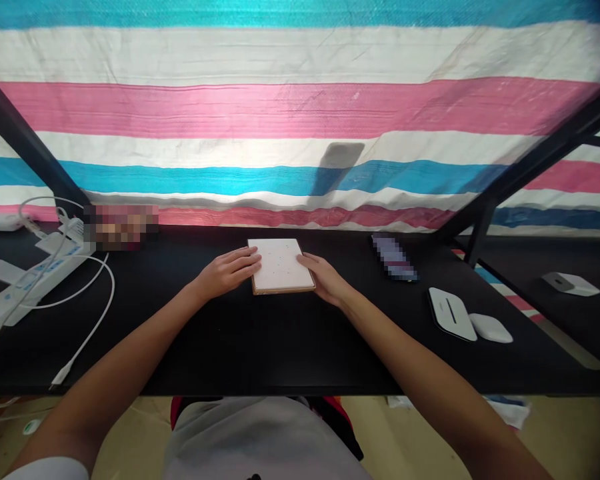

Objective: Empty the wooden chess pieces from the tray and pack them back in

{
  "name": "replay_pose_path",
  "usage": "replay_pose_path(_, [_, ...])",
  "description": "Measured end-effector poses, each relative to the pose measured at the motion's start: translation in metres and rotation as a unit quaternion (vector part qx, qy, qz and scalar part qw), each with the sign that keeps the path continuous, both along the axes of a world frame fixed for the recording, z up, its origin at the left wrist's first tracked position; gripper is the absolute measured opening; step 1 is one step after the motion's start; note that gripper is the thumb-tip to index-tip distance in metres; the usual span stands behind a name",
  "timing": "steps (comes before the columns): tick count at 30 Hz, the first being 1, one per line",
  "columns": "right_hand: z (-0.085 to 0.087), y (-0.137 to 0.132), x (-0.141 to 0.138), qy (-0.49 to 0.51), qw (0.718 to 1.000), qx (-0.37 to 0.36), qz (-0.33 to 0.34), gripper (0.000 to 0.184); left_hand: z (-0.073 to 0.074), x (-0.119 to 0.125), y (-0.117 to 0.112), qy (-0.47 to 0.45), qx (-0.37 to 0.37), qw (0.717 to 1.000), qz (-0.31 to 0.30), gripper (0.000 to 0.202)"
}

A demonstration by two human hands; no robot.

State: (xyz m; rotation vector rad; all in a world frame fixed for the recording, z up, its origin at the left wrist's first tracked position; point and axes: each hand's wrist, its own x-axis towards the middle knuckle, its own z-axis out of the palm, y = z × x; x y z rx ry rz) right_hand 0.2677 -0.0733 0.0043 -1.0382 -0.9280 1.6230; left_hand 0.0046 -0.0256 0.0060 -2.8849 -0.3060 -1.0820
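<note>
Person's L hand [230,270] grips white box [279,265] by its L edge, fingers together over the top, thumb hidden; R hand [327,277] grips its R edge, thumb on top, other fingers mostly hidden; box is approx. mid-width of black desk [280,347], nearer back edge than front; phone [394,259] to its R, nr. back edge; power strip [50,275] twd. L end; cable plug [62,373] nr. front edge, L side.

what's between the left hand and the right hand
In the head view, a flat white-topped box lies between the left hand and right hand, both touching it.
</note>
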Motion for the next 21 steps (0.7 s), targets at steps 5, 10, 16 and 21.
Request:
replay_pose_path(5, [-0.003,0.001,0.001,-0.020,0.999,0.027,-0.018,0.023,-0.004,0.006,0.001,-0.087,-0.182,0.974,0.099,0.027])
replay_pose_path(10, [-0.005,0.002,0.000,-0.043,0.998,0.041,-0.016,0.029,-0.006,0.009,0.006,-0.185,-0.573,0.785,0.144,0.039])
replay_pose_path(16, [-0.004,-0.002,-0.002,-0.073,0.996,0.060,-0.001,0.036,0.001,0.010,0.001,-0.102,-0.649,0.747,0.102,0.036])
replay_pose_path(21, [-0.007,0.001,0.001,-0.107,0.988,0.114,0.001,0.038,0.003,0.009,0.000,-0.115,-0.623,0.768,0.095,0.034])
